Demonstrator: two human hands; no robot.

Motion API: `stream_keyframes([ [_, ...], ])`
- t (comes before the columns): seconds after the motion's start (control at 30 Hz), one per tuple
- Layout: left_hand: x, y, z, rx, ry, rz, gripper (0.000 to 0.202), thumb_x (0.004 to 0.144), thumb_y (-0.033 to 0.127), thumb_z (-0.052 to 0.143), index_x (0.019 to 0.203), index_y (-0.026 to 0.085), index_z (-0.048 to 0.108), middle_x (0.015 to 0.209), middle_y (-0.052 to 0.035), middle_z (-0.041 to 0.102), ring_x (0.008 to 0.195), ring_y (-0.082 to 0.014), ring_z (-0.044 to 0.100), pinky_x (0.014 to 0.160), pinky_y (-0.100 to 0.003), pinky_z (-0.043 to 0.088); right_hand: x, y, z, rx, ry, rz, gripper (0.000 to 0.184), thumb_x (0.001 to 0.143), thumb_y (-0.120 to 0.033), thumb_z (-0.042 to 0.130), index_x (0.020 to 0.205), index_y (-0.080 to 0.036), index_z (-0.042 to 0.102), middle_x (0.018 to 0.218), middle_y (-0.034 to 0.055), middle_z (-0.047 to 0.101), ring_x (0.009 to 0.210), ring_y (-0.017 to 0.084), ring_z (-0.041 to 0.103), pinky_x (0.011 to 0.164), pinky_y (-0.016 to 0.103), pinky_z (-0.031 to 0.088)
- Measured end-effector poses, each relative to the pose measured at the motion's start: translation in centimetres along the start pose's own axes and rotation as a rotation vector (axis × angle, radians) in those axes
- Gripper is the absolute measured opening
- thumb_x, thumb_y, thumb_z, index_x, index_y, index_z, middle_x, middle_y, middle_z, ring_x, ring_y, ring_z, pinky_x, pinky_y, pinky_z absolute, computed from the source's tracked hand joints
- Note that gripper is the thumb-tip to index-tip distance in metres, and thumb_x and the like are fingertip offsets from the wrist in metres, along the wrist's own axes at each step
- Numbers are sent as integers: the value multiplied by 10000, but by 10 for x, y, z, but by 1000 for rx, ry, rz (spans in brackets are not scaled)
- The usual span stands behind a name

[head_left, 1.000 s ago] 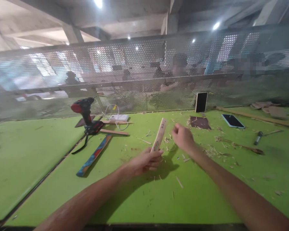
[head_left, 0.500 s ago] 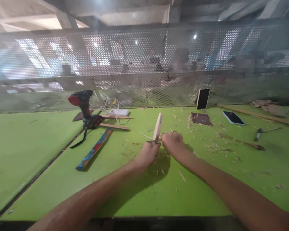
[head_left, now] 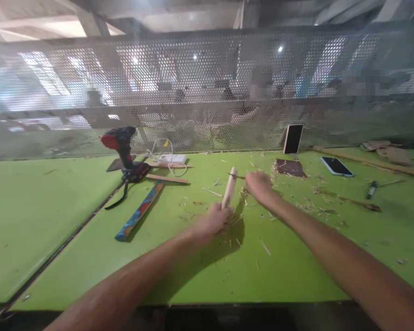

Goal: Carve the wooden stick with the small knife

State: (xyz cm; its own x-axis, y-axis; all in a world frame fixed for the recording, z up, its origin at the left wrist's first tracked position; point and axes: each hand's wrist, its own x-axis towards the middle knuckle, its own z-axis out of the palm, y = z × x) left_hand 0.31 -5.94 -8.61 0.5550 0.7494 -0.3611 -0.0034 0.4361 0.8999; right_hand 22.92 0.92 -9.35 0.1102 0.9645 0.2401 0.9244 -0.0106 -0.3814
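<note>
A pale wooden stick [head_left: 229,187] points up and away from me, its lower end wrapped in the fingers of my left hand [head_left: 216,220]. My right hand [head_left: 259,184] is closed around the handle of a knife [head_left: 237,176], and the handle is mostly hidden in the fist. The blade reaches left to the stick near its far end and appears to touch it. Beneath and around both hands, thin wood shavings [head_left: 265,248] lie scattered over the green table [head_left: 200,280].
To the left stand a red and black cordless drill [head_left: 124,154] and a blue patterned strip [head_left: 140,211]. A white power bank [head_left: 172,159] with a cable lies behind. On the right are a phone [head_left: 336,166], an upright phone [head_left: 293,139], brown sandpaper [head_left: 290,168], a marker [head_left: 371,189] and a wooden spoon [head_left: 362,205]. Perforated mesh [head_left: 200,124] borders the back.
My right hand has moved the knife away from me along the stick, from beside my left hand to near the far end. My left hand keeps its hold.
</note>
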Motion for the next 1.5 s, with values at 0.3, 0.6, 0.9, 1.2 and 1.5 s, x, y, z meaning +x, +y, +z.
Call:
stream_keyframes([
  [0.3, -1, -3, 1, 12, -173, 51, 346, 921, 348, 715, 711, 226, 470, 595, 55, 389, 450, -68, 274, 407, -231, 158, 8, 23, -33, -174, -22, 188, 261, 924, -223, 596, 703, -166, 720, 525, 64, 525, 588, 270, 619, 615, 428, 521],
  [0.6, 1, 2, -2, 32, -123, 74, 304, 998, 316, 589, 742, 234, 446, 611, 57, 370, 452, -71, 272, 425, -237, 189, -34, -30, -20, -287, -154, -23, 344, 954, -169, 448, 861, -184, 779, 602, 93, 621, 500, 227, 587, 507, 375, 495],
  [0.9, -4, 8, 6, 473, 79, 64, 217, 1034, 236, 466, 820, 224, 431, 621, 59, 388, 473, -92, 352, 415, -239, 305, -52, -58, -20, -564, -195, -160, 328, 974, -118, 455, 995, -156, 780, 718, 116, 710, 608, 217, 658, 530, 296, 494],
  [1.2, -4, 9, 4, 511, 122, 27, 220, 1033, 263, 478, 819, 220, 448, 641, 45, 413, 486, -97, 363, 415, -242, 302, -43, -60, -27, -567, -214, -92, 318, 977, -58, 460, 993, -108, 774, 704, 109, 688, 648, 223, 660, 588, 309, 487],
  [1.5, -5, -3, 4, 596, 115, 38, 212, 998, 349, 584, 863, 216, 488, 663, 14, 473, 530, -105, 413, 419, -217, 298, -18, -7, -54, -578, -117, 193, 316, 965, -21, 472, 969, -49, 786, 790, 178, 714, 693, 240, 670, 629, 326, 497],
])
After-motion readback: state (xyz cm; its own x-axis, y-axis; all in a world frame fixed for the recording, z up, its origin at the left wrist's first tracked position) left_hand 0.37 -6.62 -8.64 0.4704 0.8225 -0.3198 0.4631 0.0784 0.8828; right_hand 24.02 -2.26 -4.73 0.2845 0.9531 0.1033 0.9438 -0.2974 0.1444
